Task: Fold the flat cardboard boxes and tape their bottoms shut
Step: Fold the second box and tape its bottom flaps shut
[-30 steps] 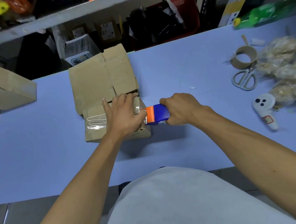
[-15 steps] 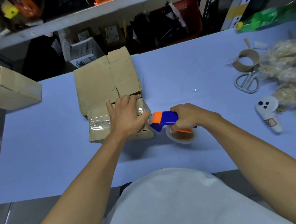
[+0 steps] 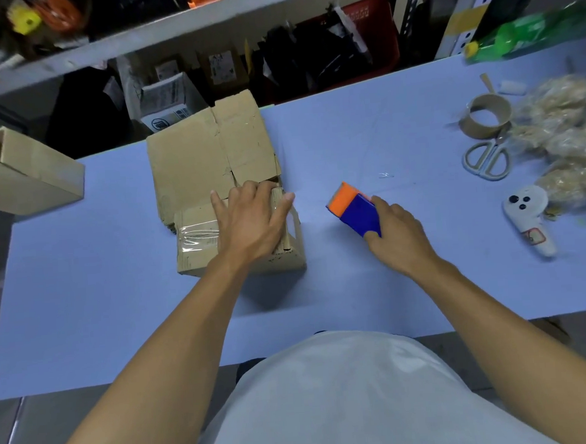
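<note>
Head view, looking down on a blue bench (image 3: 84,303). Small folded box (image 3: 200,241) near the middle-left of the bench, taped side up, clear tape shining across its top. Left hand (image 3: 250,221) laid palm-down on the box, fingers spread and nearly straight, thumb out over the right edge, pressing rather than gripping. Behind and touching the box, a stack of flat boxes (image 3: 209,158) lying unfolded, flaps toward the far edge of the bench.

To the right of the box and apart from it, a tape dispenser (image 3: 354,209), blue body with an orange end pointing up-left, tilted. Right hand (image 3: 395,239) gripping it from the near side, fingers curled round the blue part. Hard to tell whether the dispenser touches the bench or sits just above it.

At the far left, partly off the bench edge, another folded box (image 3: 24,176), open side not clearly visible. On the right side of the bench: an empty tape core (image 3: 485,115), scissors (image 3: 486,158) just in front of it, a white handheld device (image 3: 528,217) with dark buttons nearer, and a heap of clear bags (image 3: 568,143) holding pale stuff along the right edge. Green bottle (image 3: 527,32) lying at the far right corner. Behind the bench, shelves (image 3: 170,30) with dark clutter and a red crate (image 3: 376,28). At the bottom, a pale shirt (image 3: 347,400) and both bare forearms.
</note>
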